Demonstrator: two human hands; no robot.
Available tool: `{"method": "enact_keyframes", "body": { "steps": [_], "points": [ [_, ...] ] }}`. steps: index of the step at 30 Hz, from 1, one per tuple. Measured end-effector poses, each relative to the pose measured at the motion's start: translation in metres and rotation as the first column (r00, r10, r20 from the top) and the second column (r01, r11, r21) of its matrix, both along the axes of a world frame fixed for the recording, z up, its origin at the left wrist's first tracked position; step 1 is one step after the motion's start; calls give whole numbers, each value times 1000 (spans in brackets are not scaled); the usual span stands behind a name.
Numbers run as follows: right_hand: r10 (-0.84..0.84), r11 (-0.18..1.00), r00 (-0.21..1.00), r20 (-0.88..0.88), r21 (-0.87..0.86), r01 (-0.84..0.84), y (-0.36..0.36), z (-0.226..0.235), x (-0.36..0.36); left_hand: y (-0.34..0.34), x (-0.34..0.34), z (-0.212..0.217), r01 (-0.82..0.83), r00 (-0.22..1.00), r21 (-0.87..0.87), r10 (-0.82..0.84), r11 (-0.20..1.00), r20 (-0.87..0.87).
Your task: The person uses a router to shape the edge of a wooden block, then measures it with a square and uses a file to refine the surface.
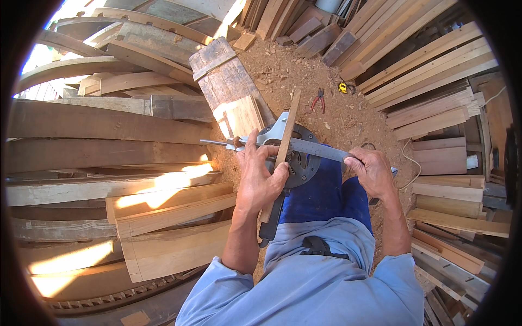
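My left hand (260,176) grips a narrow wooden strip (285,142) that runs from my lap toward the sawdust floor. The strip lies over a grey and dark power tool (302,163) resting on my blue trousers. My right hand (372,170) holds the right end of a flat steel ruler (315,149), which crosses the strip sideways. A thin metal rod (217,143) sticks out to the left past my left thumb.
Curved and straight planks (109,136) are stacked to the left. Sawn boards (435,103) pile up on the right and at the back. Red-handled pliers (318,100) and a yellow tape measure (342,86) lie on the sawdust floor (283,70). A white cable (409,163) trails at right.
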State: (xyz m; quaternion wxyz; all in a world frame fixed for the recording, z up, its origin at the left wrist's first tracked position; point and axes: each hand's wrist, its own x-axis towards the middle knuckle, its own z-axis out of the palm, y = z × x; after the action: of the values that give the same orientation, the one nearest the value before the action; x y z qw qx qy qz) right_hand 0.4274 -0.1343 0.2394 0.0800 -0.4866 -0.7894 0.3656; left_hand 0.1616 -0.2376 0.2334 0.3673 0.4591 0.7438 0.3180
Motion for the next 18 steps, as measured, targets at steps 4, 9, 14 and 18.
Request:
{"method": "enact_keyframes", "body": {
  "steps": [4,9,14,18],
  "points": [
    [8,1000,1000,-11,11,-8,0,0,1,0,1,1,-1,1000,2,1,1000,0],
    [14,1000,1000,-14,23,-14,-1,-1,2,0,1,0,6,1000,1,-6,1000,-11],
    [8,1000,1000,-7,14,-8,-1,-2,2,0,2,0,4,1000,3,-4,1000,-1],
    [2,1000,1000,6,1,-2,-1,1,1,1,1,-1,6,1000,8,-6,1000,-1]
  ]
}}
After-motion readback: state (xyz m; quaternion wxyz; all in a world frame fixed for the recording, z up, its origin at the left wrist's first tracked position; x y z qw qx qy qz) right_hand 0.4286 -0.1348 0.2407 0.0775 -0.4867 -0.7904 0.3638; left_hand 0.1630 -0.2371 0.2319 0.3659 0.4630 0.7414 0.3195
